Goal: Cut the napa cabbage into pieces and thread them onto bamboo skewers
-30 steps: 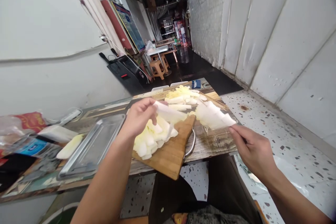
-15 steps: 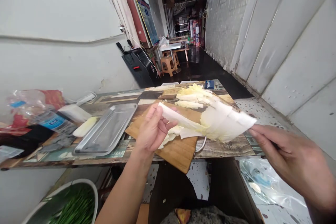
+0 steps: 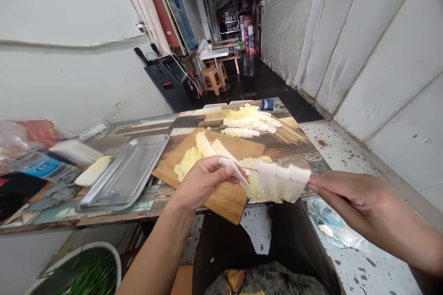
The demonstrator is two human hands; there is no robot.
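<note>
In my left hand [image 3: 207,177] a white piece of napa cabbage leaf [image 3: 236,173] is pinched between thumb and fingers. It meets the tip end of a thin bamboo skewer [image 3: 249,168]. Several overlapping cabbage leaf pieces [image 3: 282,179] are threaded on that skewer, their pale yellow edges hanging down. My right hand [image 3: 346,193] is closed at the skewer's other end, which its fingers and the leaf hide. Below my left hand lies a wooden cutting board [image 3: 228,198] with loose cabbage leaves [image 3: 188,161] on it.
Behind the board are a cabbage pile [image 3: 247,117], bundled skewers [image 3: 292,132], a wooden-handled knife [image 3: 211,123] and a blue box [image 3: 267,104]. A metal tray [image 3: 129,170] and water bottle [image 3: 41,168] stand left. A bowl of greens [image 3: 117,258] sits below the table's left side.
My left hand has come down and right, bringing the cabbage piece against the skewer tip. The skewered leaves are more level and nearer me. The camera view has shifted slightly.
</note>
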